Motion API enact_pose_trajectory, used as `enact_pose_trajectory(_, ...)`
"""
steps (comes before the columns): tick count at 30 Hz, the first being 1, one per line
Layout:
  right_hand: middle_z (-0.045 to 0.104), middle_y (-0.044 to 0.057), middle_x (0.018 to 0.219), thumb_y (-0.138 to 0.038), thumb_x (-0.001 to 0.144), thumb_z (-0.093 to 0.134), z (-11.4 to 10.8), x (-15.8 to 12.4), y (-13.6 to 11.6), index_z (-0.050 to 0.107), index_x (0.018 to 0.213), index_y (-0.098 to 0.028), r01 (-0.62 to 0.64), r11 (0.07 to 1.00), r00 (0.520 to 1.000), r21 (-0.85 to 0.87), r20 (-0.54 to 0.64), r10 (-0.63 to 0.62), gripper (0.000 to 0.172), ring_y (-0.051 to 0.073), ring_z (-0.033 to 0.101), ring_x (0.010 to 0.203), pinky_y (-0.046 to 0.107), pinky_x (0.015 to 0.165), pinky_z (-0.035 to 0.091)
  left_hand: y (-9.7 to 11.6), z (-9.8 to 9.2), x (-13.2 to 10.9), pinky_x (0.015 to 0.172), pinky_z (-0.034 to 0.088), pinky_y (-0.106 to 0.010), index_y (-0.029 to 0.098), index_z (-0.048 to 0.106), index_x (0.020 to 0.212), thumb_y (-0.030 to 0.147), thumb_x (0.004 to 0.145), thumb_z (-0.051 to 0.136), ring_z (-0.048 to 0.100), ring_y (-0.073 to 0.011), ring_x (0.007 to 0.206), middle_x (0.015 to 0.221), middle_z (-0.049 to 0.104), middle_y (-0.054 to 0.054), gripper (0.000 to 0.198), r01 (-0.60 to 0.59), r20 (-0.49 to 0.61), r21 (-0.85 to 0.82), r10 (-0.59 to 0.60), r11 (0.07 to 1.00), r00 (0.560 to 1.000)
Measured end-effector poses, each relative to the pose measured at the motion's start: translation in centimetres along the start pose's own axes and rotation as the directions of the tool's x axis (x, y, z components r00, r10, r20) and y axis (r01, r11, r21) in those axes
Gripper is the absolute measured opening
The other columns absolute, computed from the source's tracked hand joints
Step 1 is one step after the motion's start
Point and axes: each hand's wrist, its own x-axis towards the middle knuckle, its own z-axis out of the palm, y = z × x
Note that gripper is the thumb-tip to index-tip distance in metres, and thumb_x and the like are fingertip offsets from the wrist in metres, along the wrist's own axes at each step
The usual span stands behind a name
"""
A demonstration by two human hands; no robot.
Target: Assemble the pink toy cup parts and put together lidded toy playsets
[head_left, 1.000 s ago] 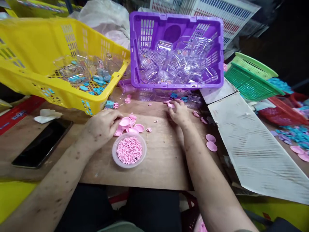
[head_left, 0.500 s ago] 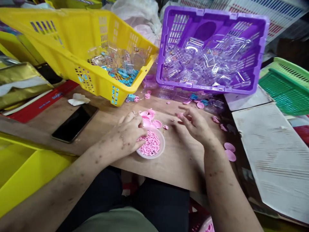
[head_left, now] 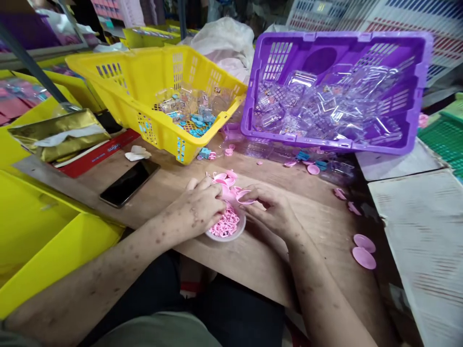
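Note:
A clear round bowl (head_left: 243, 229) holds many tiny pink plastic pieces (head_left: 224, 223). My left hand (head_left: 202, 205) reaches over the bowl's left side with its fingers curled together. What its fingertips hold, if anything, is hidden. My right hand (head_left: 273, 209) is at the bowl's upper right, pinching a shallow pink oval disc (head_left: 246, 197) between thumb and fingers. Just behind the bowl lie several more pink discs (head_left: 220, 178), overlapping in a small pile.
A yellow basket (head_left: 162, 143) with clear cases and blue parts stands back left. The purple basket (head_left: 325, 140) beside it holds clear plastic cases. A black phone (head_left: 130, 183) lies at left. Two pink discs (head_left: 364, 258) are at right, near a cardboard sheet (head_left: 415, 231).
My right hand has come left to the bowl and now grips a pink disc. My left hand stays at the bowl, its fingers more curled. The camera view has tilted up and shifted left.

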Motion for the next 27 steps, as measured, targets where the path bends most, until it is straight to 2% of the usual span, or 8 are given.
enact_pose_trajectory(4, 0.086, 0.005, 0.115, -0.026, 0.105, 0.082, 0.2, 0.0, -0.7, 0.085, 0.11, -0.027, 0.099, 0.995, 0.995, 0.017, 0.008, -0.1, 0.006, 0.023, 0.083, 0.112, 0.039, 0.102, 0.068, 0.2, -1.6, 0.1, 0.092, 0.038, -0.044, 0.019, 0.077, 0.092, 0.02, 0.107, 0.069, 0.065, -0.0281, 0.108, 0.106, 0.073, -0.006, 0.016, 0.011, 0.071, -0.084, -0.005, 0.996, 0.997)
enact_pose_trajectory(8, 0.086, 0.006, 0.119, -0.025, 0.105, 0.083, 0.2, 0.0, -1.7, 0.085, 0.113, -0.026, 0.156, 0.987, 0.988, 0.043, 0.011, -0.157, 0.008, 0.023, 0.083, 0.114, 0.037, 0.102, 0.068, -0.2, -2.7, -0.1, 0.081, 0.044, -0.035, 0.018, 0.067, 0.092, 0.013, 0.098, 0.064, 0.064, -0.0193, 0.087, 0.092, 0.07, -0.002, 0.009, 0.02, -0.03, -0.297, -0.031, 0.955, 0.999)
enact_pose_trajectory(11, 0.086, 0.005, 0.117, -0.026, 0.104, 0.084, 0.5, 0.1, -2.1, 0.085, 0.112, -0.027, 0.184, 0.979, 0.982, 0.084, 0.019, -0.186, 0.008, 0.023, 0.083, 0.111, 0.036, 0.099, 0.069, -0.4, -2.9, -0.2, 0.072, 0.048, -0.029, 0.02, 0.061, 0.083, 0.016, 0.093, 0.066, 0.064, -0.0152, 0.076, 0.084, 0.069, 0.0, 0.012, 0.031, -0.117, -0.543, -0.113, 0.839, 0.987)
enact_pose_trajectory(14, 0.085, 0.005, 0.117, -0.024, 0.104, 0.083, 0.8, 0.2, -2.3, 0.085, 0.11, -0.027, 0.197, 0.974, 0.978, 0.11, 0.044, -0.203, 0.007, 0.022, 0.083, 0.108, 0.036, 0.099, 0.069, -0.4, -2.8, 0.0, 0.075, 0.057, -0.027, 0.019, 0.07, 0.095, 0.024, 0.092, 0.076, 0.072, -0.0159, 0.082, 0.092, 0.075, -0.002, 0.008, -0.006, -0.186, -0.717, -0.183, 0.697, 0.965)
enact_pose_trajectory(17, 0.085, 0.006, 0.116, -0.023, 0.103, 0.084, 1.0, 0.3, -2.3, 0.085, 0.109, -0.026, 0.202, 0.973, 0.976, 0.114, 0.058, -0.21, 0.007, 0.023, 0.083, 0.11, 0.04, 0.104, 0.068, -0.3, -2.7, 0.2, 0.085, 0.065, -0.029, 0.019, 0.08, 0.113, 0.028, 0.094, 0.083, 0.08, -0.0192, 0.094, 0.104, 0.083, -0.006, 0.022, -0.005, -0.18, -0.793, -0.227, 0.609, 0.957)
enact_pose_trajectory(20, 0.085, 0.006, 0.119, -0.023, 0.102, 0.085, 1.1, 0.3, -2.3, 0.085, 0.109, -0.027, 0.2, 0.972, 0.977, 0.125, 0.053, -0.208, 0.008, 0.024, 0.082, 0.115, 0.041, 0.106, 0.067, -0.6, -2.7, 0.2, 0.092, 0.066, -0.031, 0.019, 0.088, 0.103, 0.033, 0.097, 0.085, 0.083, -0.0223, 0.1, 0.106, 0.088, -0.009, 0.016, 0.016, -0.167, -0.824, -0.27, 0.566, 0.948)
enact_pose_trajectory(23, 0.085, 0.006, 0.119, -0.022, 0.101, 0.087, 1.1, 0.2, -2.3, 0.085, 0.109, -0.026, 0.193, 0.973, 0.979, 0.128, 0.037, -0.199, 0.009, 0.024, 0.082, 0.116, 0.04, 0.107, 0.067, -0.9, -2.6, 0.2, 0.086, 0.068, -0.031, 0.019, 0.09, 0.103, 0.042, 0.095, 0.091, 0.083, -0.0218, 0.092, 0.102, 0.088, -0.01, 0.025, 0.012, -0.164, -0.872, -0.315, 0.49, 0.935)
enact_pose_trajectory(27, 0.085, 0.005, 0.119, -0.026, 0.101, 0.088, 1.0, 0.1, -2.3, 0.086, 0.108, -0.027, 0.193, 0.974, 0.981, 0.12, 0.012, -0.196, 0.008, 0.024, 0.082, 0.116, 0.04, 0.109, 0.067, -0.9, -2.0, 0.4, 0.085, 0.068, -0.03, 0.02, 0.091, 0.094, 0.048, 0.087, 0.099, 0.081, -0.0208, 0.092, 0.096, 0.086, -0.008, 0.03, -0.072, -0.264, -0.885, -0.368, 0.46, 0.891)
